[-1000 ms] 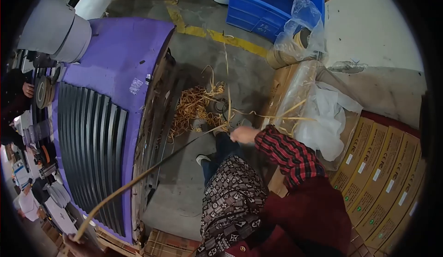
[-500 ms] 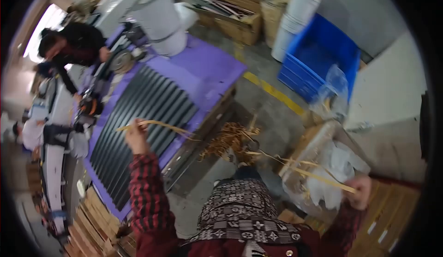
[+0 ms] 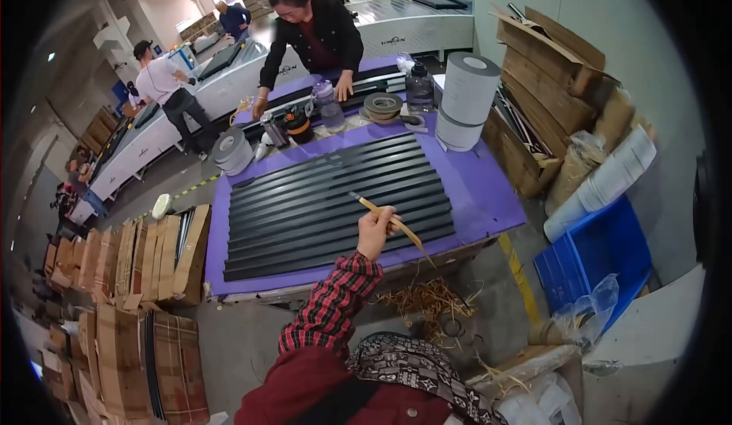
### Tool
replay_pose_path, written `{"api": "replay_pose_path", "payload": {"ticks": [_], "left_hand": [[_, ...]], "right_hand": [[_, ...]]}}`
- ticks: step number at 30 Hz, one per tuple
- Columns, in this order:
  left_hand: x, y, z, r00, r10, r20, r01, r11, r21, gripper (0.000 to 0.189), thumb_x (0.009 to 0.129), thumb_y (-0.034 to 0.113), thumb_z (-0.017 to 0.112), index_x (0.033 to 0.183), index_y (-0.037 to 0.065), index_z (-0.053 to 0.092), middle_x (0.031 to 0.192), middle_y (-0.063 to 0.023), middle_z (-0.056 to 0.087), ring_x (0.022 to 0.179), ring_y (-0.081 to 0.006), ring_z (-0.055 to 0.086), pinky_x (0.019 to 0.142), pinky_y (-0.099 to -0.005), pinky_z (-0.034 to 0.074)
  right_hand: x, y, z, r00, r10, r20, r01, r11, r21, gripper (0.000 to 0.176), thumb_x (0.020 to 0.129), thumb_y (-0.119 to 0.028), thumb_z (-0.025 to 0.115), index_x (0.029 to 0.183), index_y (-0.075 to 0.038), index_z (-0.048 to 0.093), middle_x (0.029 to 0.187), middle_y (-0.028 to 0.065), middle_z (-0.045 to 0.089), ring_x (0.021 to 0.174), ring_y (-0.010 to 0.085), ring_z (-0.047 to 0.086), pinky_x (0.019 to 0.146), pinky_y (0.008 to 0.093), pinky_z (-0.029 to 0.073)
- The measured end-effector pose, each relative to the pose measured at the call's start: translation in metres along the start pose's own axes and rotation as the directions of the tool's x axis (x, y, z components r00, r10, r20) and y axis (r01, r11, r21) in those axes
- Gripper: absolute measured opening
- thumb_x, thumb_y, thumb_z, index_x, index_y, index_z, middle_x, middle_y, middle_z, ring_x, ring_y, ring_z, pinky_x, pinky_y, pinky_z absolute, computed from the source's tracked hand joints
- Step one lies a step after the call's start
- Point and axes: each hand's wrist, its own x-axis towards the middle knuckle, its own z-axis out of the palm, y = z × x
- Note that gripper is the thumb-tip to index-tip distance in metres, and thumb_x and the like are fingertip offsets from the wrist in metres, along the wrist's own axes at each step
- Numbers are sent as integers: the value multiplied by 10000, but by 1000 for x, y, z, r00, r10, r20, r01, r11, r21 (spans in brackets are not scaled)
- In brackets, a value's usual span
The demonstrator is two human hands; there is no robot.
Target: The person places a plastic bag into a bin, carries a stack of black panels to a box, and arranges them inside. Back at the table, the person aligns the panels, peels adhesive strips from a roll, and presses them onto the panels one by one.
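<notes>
My left hand (image 3: pixel 376 232) is closed round a thin tan strip (image 3: pixel 405 229), held above the near edge of the black ribbed strips (image 3: pixel 335 204). These lie side by side on the purple table top (image 3: pixel 488 189). One end of the tan strip points up and left over the black strips; the other hangs past the table edge. A tangled heap of tan strips (image 3: pixel 431 303) lies on the floor below. My right hand is out of view.
Across the table a co-worker (image 3: pixel 316 36) leans over bottles and tape rolls (image 3: pixel 383 106). White rolls (image 3: pixel 469 93) stand at the right corner. A blue bin (image 3: pixel 595 257) and cartons (image 3: pixel 526 112) are at right; more cartons (image 3: pixel 152 257) at left.
The view has turned toward the table and the far co-worker. My right hand, which held a tan strip at the right, has left the view. My left hand still holds its strip.
</notes>
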Motion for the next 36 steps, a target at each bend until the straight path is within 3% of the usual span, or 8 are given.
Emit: {"api": "replay_pose_path", "payload": {"ticks": [3, 6, 10, 17, 25, 27, 31, 36], "left_hand": [[-22, 17, -4, 995, 29, 98, -36, 997, 63, 239, 856, 212, 474, 869, -9, 563, 687, -51, 587, 523, -56, 501, 466, -164, 392], [-52, 31, -4, 992, 83, 93, -108, 947, 303, 232, 849, 206, 489, 810, -5, 578, 610, -19, 556, 491, -41, 473, 422, -176, 368], [-86, 33, -7, 818, 509, 268, -460, 299, 836, 136, 798, 152, 507, 716, 43, 510, 533, -148, 502, 489, -290, 530, 424, -337, 422], [-123, 10, -52, 926, 311, 214, -248, 75, 966, 125, 714, 96, 511, 766, 0, 449, 572, -105, 548, 499, -259, 568, 417, -335, 459], [-129, 16, -79, 925, 294, 240, -246, -19, 969, 143, 727, 136, 529, 732, 13, 457, 534, -81, 542, 477, -204, 580, 397, -277, 463], [-129, 20, -77, 906, 329, 266, -335, 177, 925, 240, 776, 241, 517, 773, 13, 446, 521, -99, 533, 451, -231, 557, 394, -306, 437], [-130, 24, -87, 885, 248, 393, -450, 244, 859, 300, 787, 317, 517, 809, 26, 448, 566, -112, 527, 472, -271, 544, 400, -325, 433], [-115, 10, -113, 923, 143, 358, -385, 284, 878, 200, 752, 236, 537, 800, 46, 497, 667, -130, 550, 604, -301, 551, 512, -387, 444]], "right_hand": [[2, -134, 16, 848, -512, -136, 525, 780, 340, 207, 781, -92, 499, 938, 36, 539, 870, 121, 574, 804, 199, 531, 737, 288, 407], [-143, -379, -27, 606, -768, -207, 614, 287, 735, 192, 794, -96, 515, 948, 13, 554, 900, 103, 587, 825, 158, 546, 741, 254, 416], [-330, -528, -61, 166, -925, -341, 536, -206, 818, 197, 774, -87, 559, 946, 8, 550, 659, 40, 576, 595, 70, 531, 534, 196, 416], [-437, -585, -27, -117, -947, -299, 891, -233, 389, 171, 747, -220, 557, 812, -69, 508, 628, 87, 556, 588, 298, 550, 490, 372, 419], [-470, -596, 5, 32, -942, -334, 624, -242, 743, 99, 801, -105, 473, 862, -48, 525, 673, 93, 554, 566, 222, 556, 518, 288, 443], [-465, -604, 8, 217, -974, -70, -76, -89, 993, 103, 834, -85, 434, 894, -36, 501, 688, 62, 540, 566, 158, 543, 537, 246, 449], [-396, -621, -59, 383, -922, -49, -383, -207, 900, 84, 850, -80, 414, 892, -64, 485, 682, 24, 502, 563, 120, 494, 530, 239, 439], [-298, -615, -198, 462, -831, -310, -259, -460, 849, 109, 866, -201, 412, 877, -110, 471, 701, -29, 416, 639, 68, 407, 579, 203, 361]]}}
